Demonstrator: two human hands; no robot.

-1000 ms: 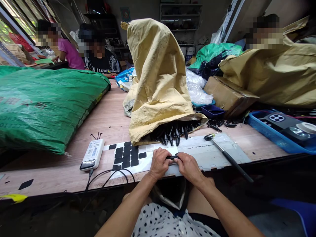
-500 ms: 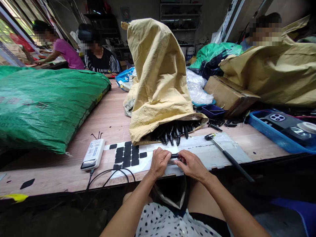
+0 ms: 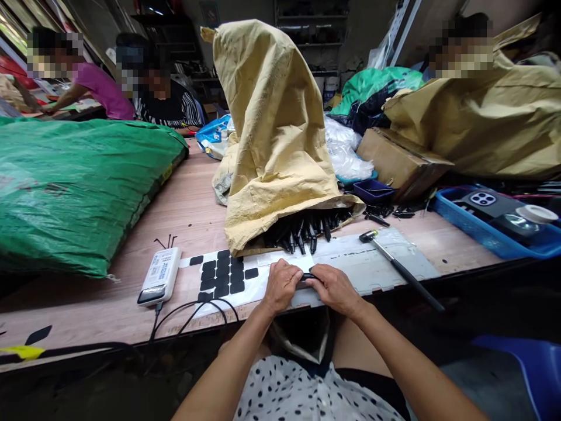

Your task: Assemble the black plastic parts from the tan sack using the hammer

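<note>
Between my hands, over the front edge of the table, lies a short black pen-like tube [image 3: 308, 276]. My left hand [image 3: 283, 285] is closed on its left end, thumb and fingers pinched. My right hand [image 3: 335, 287] is closed on the right end, its fingers partly hidden. Just beyond them, many similar black tubes [image 3: 302, 234] spill from the mouth of a tan sack [image 3: 272, 134]. Left of my hands, rows of black rounded-square patches [image 3: 222, 273] sit on a white sheet [image 3: 258, 290]. A small hammer [image 3: 401, 269] with a black handle rests to the right.
A white power bank [image 3: 160, 276] with black cables stands at left, before a large green sack [image 3: 83, 193]. At right are a blue tray [image 3: 482, 245] holding a phone, a cardboard box [image 3: 401, 161] and a small dark-blue bin [image 3: 372, 190]. Other people sit beyond the table.
My right hand has moved in closer to my left, and its fingers now wrap further over the black tube. The whole view has shifted slightly.
</note>
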